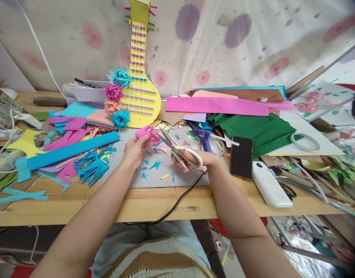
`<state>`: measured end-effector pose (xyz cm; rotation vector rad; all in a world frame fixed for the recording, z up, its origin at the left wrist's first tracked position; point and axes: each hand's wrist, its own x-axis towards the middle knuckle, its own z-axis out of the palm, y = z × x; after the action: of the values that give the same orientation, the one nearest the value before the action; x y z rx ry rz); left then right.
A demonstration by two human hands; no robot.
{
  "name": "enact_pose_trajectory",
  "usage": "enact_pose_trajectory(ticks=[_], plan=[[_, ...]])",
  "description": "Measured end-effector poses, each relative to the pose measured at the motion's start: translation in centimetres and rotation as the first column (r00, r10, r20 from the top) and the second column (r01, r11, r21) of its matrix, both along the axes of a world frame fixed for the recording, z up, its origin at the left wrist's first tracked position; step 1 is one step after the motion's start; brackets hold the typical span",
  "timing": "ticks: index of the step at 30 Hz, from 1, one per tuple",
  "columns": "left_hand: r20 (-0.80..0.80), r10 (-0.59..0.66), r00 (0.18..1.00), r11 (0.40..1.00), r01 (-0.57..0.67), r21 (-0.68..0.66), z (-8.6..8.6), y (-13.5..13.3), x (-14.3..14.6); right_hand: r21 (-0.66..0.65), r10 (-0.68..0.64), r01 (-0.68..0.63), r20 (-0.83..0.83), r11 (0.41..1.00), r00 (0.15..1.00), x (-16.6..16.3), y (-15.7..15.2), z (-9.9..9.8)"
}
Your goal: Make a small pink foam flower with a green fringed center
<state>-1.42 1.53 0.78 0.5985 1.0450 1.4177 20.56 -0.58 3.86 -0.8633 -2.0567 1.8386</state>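
A small folded piece of pink crepe paper (144, 131) is pinched in my left hand (135, 150), over the grey cutting mat (119, 173). My right hand (185, 160) grips scissors with cream handles (195, 156), fingers through the loops. Their blades are parted and point up and left, close to the pink paper; whether they touch it I cannot tell. Blue, yellow and pink paper scraps (154, 165) lie scattered on the mat below. Behind stands a yellow paper guitar (141, 98) with several crepe paper flowers (114, 92) along its left side.
Blue fringed paper (92, 168) and a blue paper strip (76, 148) lie at left. To the right are a blue glue gun (205, 139), a black phone (242, 157), a white power bank (271, 185), green crepe paper (258, 131) and a tape roll (305, 143). A black cable (177, 202) crosses the table's front edge.
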Motion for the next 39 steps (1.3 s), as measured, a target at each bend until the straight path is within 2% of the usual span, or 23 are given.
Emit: enact_pose_trajectory(ticks=[3,8,11,15,19,26,32,36,39], plan=[[-0.006,-0.038,0.999,0.998,0.038,0.042,0.3,-0.2,0.2,-0.012,0.005,-0.004,0.046,1.0,0.999,-0.8,-0.3,-0.5],[-0.045,-0.097,0.994,0.992,0.101,0.081,0.3,-0.4,0.2,-0.021,0.003,-0.002,0.033,1.0,0.999,-0.9,-0.1,-1.3],[-0.086,-0.107,0.991,0.99,0.114,0.08,0.1,-0.4,0.3,0.029,0.017,-0.019,0.051,0.999,0.999,-0.8,0.1,-1.2],[-0.122,-0.179,0.976,0.977,0.191,0.091,0.2,-0.7,0.5,0.133,0.033,-0.045,0.095,0.99,0.995,-0.7,0.3,-1.0],[-0.138,-0.243,0.96,0.961,0.257,0.097,0.3,-0.9,0.5,0.163,0.044,-0.064,0.121,0.985,0.992,-0.6,0.3,-0.7],[-0.184,-0.242,0.953,0.958,0.264,0.109,0.0,-0.6,0.1,0.167,0.129,-0.153,0.15,0.974,0.98,-0.1,0.5,-0.1],[-0.307,-0.202,0.93,0.963,0.246,0.113,0.1,-0.8,0.1,0.175,0.125,-0.15,0.15,0.973,0.981,-0.3,0.6,-0.3],[-0.351,-0.299,0.887,0.928,0.356,0.109,0.2,-1.0,0.2,0.177,0.107,-0.132,0.148,0.975,0.983,-0.6,0.6,-0.7],[-0.335,-0.326,0.884,0.92,0.379,0.104,0.1,-1.0,0.1,0.191,0.084,-0.111,0.146,0.975,0.986,-0.6,0.7,-1.1]])
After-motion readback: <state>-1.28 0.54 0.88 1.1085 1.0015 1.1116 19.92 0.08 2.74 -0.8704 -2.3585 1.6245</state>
